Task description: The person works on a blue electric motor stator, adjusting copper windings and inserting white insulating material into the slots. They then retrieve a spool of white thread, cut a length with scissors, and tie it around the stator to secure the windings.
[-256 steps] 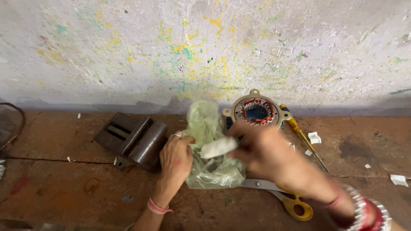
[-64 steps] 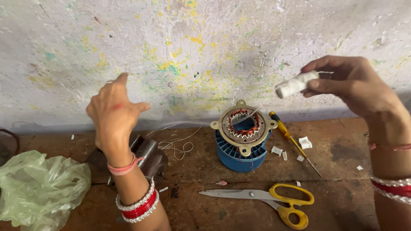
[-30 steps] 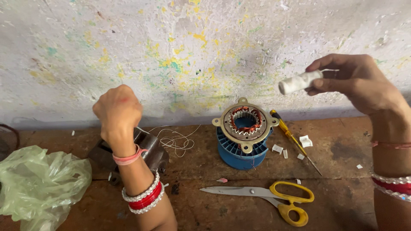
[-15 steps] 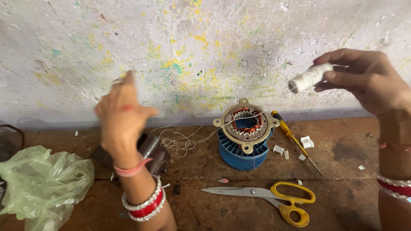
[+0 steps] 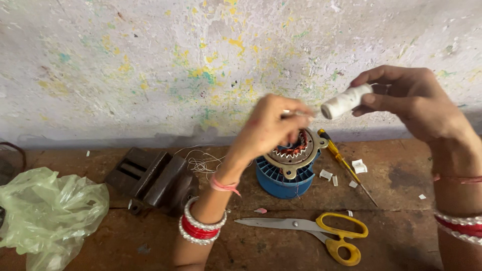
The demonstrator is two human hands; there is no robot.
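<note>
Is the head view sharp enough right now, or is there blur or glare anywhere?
Head view: even, soft light with no glare; the left hand is motion-blurred at its fingertips, while the right hand holding the white thread spool, the yellow-handled scissors and the blue-cased motor stator look sharp.

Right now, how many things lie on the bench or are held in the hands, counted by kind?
Thread spool, in the right hand: 1
Motor stator on blue housing: 1
Scissors, yellow handles: 1
Screwdriver, yellow handle: 1
Dark metal block: 1
Green plastic bag: 1
Loose thread tangle: 1
Total: 7, small white scraps not counted.
</note>
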